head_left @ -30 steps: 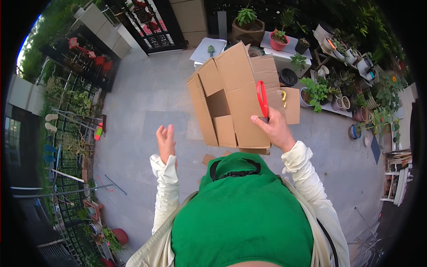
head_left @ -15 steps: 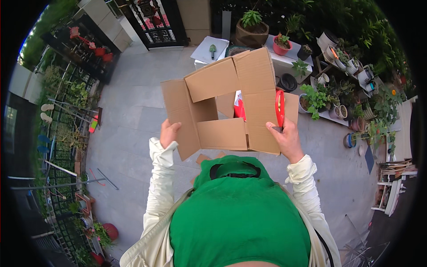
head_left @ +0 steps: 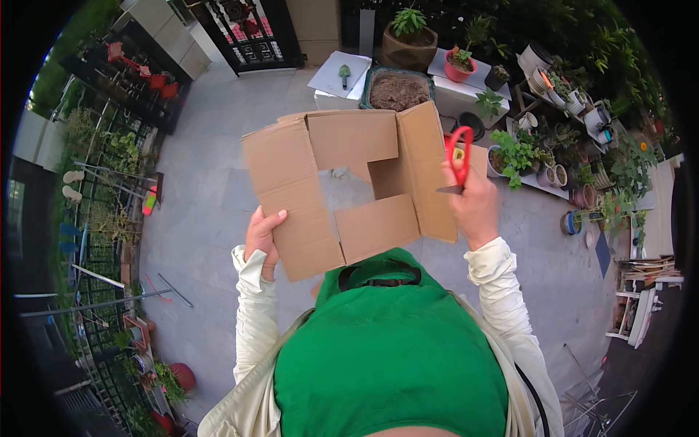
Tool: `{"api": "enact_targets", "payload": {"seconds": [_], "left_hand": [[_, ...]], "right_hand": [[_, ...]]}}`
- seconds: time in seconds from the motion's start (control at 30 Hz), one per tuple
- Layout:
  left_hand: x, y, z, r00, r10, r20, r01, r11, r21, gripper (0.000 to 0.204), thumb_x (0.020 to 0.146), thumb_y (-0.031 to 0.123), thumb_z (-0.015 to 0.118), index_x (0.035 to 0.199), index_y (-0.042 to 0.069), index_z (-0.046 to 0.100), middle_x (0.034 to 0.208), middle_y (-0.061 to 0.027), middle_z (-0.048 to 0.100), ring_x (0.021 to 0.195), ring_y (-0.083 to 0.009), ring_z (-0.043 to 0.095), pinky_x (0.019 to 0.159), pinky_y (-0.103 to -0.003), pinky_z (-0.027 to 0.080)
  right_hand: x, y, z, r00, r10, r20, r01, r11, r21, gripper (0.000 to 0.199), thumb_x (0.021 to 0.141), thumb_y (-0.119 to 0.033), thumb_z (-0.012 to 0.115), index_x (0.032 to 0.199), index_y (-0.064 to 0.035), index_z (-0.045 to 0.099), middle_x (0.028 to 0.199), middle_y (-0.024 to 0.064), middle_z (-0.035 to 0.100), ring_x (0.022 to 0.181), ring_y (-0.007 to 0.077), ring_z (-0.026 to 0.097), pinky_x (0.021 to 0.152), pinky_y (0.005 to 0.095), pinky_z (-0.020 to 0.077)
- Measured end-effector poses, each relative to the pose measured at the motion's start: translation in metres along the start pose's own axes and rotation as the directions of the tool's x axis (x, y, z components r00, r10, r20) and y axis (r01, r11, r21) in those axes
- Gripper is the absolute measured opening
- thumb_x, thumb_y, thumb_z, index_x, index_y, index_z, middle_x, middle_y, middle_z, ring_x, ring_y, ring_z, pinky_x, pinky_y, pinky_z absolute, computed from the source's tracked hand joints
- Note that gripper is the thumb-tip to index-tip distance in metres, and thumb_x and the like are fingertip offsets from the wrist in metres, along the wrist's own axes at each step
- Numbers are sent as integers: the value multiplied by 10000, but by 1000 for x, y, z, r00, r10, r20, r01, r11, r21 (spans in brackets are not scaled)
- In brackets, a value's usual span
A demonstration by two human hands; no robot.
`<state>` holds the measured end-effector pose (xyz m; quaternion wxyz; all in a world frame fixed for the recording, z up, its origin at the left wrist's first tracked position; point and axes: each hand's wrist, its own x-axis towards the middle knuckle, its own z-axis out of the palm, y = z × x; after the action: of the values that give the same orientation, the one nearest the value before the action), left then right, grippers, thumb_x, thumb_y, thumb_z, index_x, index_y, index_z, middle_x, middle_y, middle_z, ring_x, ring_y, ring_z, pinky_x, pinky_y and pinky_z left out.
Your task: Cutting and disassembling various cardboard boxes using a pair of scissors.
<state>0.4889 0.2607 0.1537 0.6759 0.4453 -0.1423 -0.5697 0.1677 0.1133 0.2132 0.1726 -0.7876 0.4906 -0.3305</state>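
An opened-out cardboard box is held up in front of me, its flaps spread. Through the gap in its middle the grey floor shows. My left hand grips the box at its lower left edge, thumb lying on the cardboard. My right hand, a little blurred, is closed round a pair of red-handled scissors just beside the right flap. The red handles point up and a short piece of dark blade sticks out at the hand's left. My fingers hide the rest of the scissors.
Beyond the box, a green-rimmed planter of soil stands by a white box bearing a green hand trowel. Potted plants crowd the right side. A metal fence with plants runs along the left.
My right hand has come off the right flap, bringing the scissors up and clear of it. The box has shifted left and turned, uncovering the soil planter behind.
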Motion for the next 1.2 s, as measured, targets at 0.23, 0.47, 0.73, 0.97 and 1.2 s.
{"api": "enact_targets", "payload": {"seconds": [0.23, 0.47, 0.73, 0.97, 1.2], "left_hand": [[3, -1, 1, 1000, 9, 17, -9, 1000, -7, 311, 862, 49, 559, 1156, -21, 485, 1108, -134, 590, 975, -227, 602, 850, -348, 496], [7, -9, -13, 980, 105, -171, -105, 994, 5, 312, 900, 103, 534, 1184, -11, 477, 1152, -136, 569, 1023, -240, 583, 872, -372, 489], [12, -20, -27, 946, 57, -319, -132, 967, -220, 377, 887, 72, 495, 1250, 1, 421, 1157, -142, 549, 1046, -277, 573, 911, -419, 479], [22, -55, -37, 881, 70, -468, -27, 995, 97, 664, 817, 52, 602, 1392, 1, 272, 1240, -193, 487, 1135, -284, 512, 933, -400, 439], [90, 14, -46, 990, 111, -92, 54, 307, 950, 958, 730, 463, 718, 1353, -113, 272, 1309, -317, 402, 1228, -384, 423, 994, -402, 385]], "right_hand": [[-6, -35, 61, 831, -290, 474, 294, 954, 67, 259, 732, -28, 542, 988, -43, 576, 1045, 153, 586, 833, 343, 608, 694, 449, 481], [-21, -23, 27, 883, -133, 450, 97, 990, 102, 233, 703, 33, 560, 928, -28, 556, 901, 124, 573, 797, 337, 595, 676, 415, 465], [-39, -12, 37, 979, -191, 75, 169, 958, 230, 201, 761, 77, 567, 932, -27, 554, 979, 112, 631, 898, 307, 626, 754, 356, 508], [-4, -23, 17, 905, -420, 70, 405, 900, 161, 192, 769, 34, 600, 943, -34, 558, 991, 114, 625, 888, 303, 616, 754, 373, 500], [11, -48, 3, 826, -537, 174, 518, 843, 142, 241, 736, -39, 672, 951, -58, 566, 1011, 69, 622, 870, 270, 608, 732, 359, 492]]}}
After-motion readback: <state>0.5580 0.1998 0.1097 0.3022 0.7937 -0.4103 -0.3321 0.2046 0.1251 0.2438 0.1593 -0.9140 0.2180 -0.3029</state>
